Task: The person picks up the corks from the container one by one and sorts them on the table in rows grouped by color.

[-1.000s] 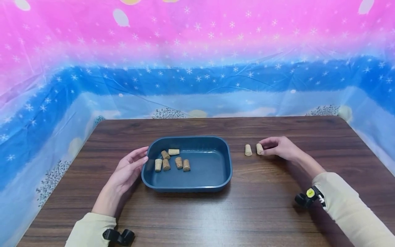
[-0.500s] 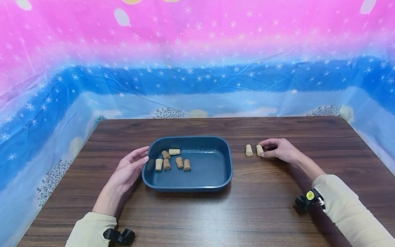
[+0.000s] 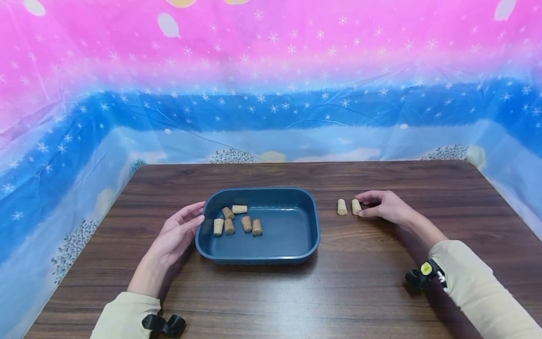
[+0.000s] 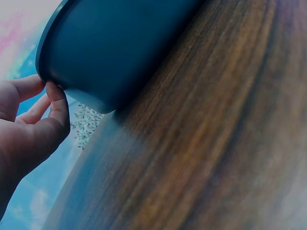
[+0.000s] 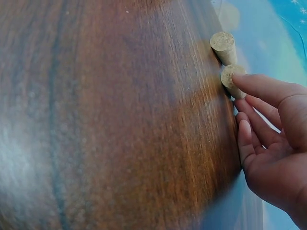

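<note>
My left hand (image 3: 173, 238) holds the left end of a dark blue rectangular tray (image 3: 275, 259), its thumb and a bent finger meeting at the rim in the left wrist view. Several tapered cork stoppers lie inside, gathered on the left, among them a pale cork stopper (image 3: 218, 227) and a darker cork stopper (image 3: 257, 227). Right of the tray, two pale cork stoppers lie on their sides on the table. My right hand (image 3: 389, 205) pinches the right-hand cork stopper (image 3: 356, 206), its thumb on the round end. The other cork stopper (image 3: 341, 207) lies just left of it, untouched.
The dark wood-grain table (image 3: 271, 301) has rounded far corners. A pink and blue snowflake cloth (image 3: 271, 108) hangs behind it and along both sides. Each wrist wears a black camera mount, such as the right wrist mount (image 3: 419, 278).
</note>
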A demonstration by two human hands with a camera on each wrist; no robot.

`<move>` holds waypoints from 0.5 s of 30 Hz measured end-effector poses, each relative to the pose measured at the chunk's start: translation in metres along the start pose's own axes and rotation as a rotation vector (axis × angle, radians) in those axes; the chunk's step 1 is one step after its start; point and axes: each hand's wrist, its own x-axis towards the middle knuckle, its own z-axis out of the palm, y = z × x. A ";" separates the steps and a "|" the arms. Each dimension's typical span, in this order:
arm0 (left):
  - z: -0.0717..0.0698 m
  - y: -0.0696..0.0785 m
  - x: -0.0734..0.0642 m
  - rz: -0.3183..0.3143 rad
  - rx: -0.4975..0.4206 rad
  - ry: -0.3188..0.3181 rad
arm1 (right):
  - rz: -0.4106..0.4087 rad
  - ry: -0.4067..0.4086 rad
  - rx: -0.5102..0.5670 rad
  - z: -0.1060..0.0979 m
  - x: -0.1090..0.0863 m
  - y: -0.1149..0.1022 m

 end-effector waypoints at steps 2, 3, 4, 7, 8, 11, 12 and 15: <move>0.000 0.000 0.000 -0.001 0.000 0.000 | -0.003 -0.001 0.001 0.000 0.000 0.000; 0.000 0.000 0.000 -0.001 0.001 0.000 | -0.005 0.000 -0.001 0.000 0.000 0.001; 0.000 0.000 0.000 -0.001 0.001 0.000 | -0.007 -0.001 -0.002 0.000 0.000 0.001; 0.000 0.000 0.000 0.001 0.006 0.001 | -0.011 -0.004 -0.005 0.001 0.000 0.001; 0.000 0.000 0.000 0.002 0.008 0.002 | -0.013 -0.004 -0.005 0.001 0.000 0.001; 0.000 0.000 -0.001 0.003 0.020 0.001 | -0.013 -0.006 0.000 0.001 0.000 0.001; 0.000 0.000 -0.001 0.003 0.024 0.000 | -0.014 -0.005 0.002 0.001 0.000 0.001; 0.000 0.001 -0.001 0.002 0.038 0.000 | -0.016 -0.004 0.001 0.001 0.000 0.000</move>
